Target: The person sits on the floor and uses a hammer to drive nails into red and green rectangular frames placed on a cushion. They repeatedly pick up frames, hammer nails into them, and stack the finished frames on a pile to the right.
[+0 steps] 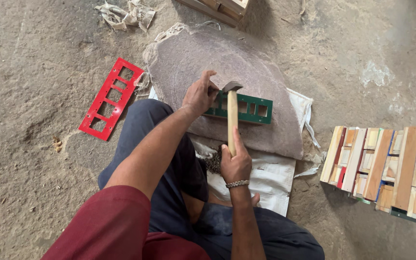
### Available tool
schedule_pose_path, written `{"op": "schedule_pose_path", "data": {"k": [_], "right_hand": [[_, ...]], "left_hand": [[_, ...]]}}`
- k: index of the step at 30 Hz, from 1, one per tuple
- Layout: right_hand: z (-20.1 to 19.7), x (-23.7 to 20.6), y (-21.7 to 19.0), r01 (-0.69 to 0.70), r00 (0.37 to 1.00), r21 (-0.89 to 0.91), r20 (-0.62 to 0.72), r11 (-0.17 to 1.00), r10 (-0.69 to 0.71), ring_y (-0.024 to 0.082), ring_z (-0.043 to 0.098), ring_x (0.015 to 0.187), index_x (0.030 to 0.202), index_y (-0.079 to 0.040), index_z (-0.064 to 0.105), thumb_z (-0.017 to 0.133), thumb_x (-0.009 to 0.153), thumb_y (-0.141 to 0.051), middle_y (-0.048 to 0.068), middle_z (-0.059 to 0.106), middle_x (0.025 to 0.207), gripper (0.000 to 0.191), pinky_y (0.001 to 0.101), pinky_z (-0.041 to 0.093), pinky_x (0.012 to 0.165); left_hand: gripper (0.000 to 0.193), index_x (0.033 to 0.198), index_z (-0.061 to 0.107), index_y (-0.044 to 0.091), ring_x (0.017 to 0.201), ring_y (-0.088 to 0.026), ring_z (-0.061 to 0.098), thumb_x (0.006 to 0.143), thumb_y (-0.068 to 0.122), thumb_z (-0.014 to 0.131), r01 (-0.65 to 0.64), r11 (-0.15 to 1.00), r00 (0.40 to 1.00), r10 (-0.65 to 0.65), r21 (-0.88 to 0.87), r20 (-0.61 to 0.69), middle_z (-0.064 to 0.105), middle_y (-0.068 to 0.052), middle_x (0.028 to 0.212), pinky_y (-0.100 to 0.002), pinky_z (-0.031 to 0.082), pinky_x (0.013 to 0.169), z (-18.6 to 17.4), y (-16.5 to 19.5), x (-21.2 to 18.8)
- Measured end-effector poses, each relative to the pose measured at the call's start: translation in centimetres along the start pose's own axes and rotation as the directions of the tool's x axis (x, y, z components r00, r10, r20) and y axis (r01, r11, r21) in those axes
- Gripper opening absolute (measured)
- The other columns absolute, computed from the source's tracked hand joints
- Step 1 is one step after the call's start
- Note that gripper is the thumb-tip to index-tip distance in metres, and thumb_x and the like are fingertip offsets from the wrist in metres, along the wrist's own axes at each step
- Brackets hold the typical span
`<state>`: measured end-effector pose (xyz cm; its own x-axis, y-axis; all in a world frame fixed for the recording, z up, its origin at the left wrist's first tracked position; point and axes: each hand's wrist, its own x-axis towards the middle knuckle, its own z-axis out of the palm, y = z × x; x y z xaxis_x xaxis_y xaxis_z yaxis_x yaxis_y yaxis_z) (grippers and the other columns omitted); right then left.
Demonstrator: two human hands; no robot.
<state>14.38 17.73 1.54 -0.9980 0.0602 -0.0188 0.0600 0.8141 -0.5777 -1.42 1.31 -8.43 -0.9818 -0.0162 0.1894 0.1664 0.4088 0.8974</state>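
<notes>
Hammer (232,113) handle is gripped in right hand (235,165); left hand (199,95) fingers press the green frame (246,109) onto a stone slab (188,62).

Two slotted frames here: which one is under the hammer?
The green frame on the stone slab, steadied by the left hand. The red frame lies untouched on the floor.

One hammer (232,103); one green frame (251,108); one red frame (110,98); one stone slab (203,53); two hands.
</notes>
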Motion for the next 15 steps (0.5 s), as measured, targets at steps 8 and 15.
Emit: {"op": "schedule_pose_path", "data": {"k": [8, 15], "right_hand": [[0.57, -0.04, 0.04, -0.097, 0.994, -0.018, 0.055, 0.995, 0.098, 0.035, 0.075, 0.099, 0.154, -0.017, 0.046, 0.066, 0.092, -0.019, 0.024, 0.072, 0.119, 0.065, 0.0430, 0.061, 0.086], [-0.05, -0.72, -0.42, 0.099, 0.992, 0.028, -0.079, 0.995, -0.097, 0.039, 0.073, 0.105, 0.151, -0.013, 0.051, 0.068, 0.090, -0.014, 0.027, 0.070, 0.124, 0.064, 0.0446, 0.059, 0.087]], "left_hand": [[0.062, 0.137, 0.044, 0.010, 0.091, -0.033, 0.074, 0.084, 0.002, 0.075, -0.015, 0.999, 1.000, 0.015, 0.028, -0.004, 0.078, -0.008, 0.096, -0.044, 0.057, 0.080, 0.28, -0.65, 0.07], [0.062, 0.138, 0.043, 0.010, 0.088, -0.031, 0.075, 0.085, 0.002, 0.075, 0.006, 1.000, 1.000, -0.006, -0.002, -0.012, 0.078, -0.008, 0.094, -0.042, 0.059, 0.078, 0.42, -0.76, 0.00]]}}
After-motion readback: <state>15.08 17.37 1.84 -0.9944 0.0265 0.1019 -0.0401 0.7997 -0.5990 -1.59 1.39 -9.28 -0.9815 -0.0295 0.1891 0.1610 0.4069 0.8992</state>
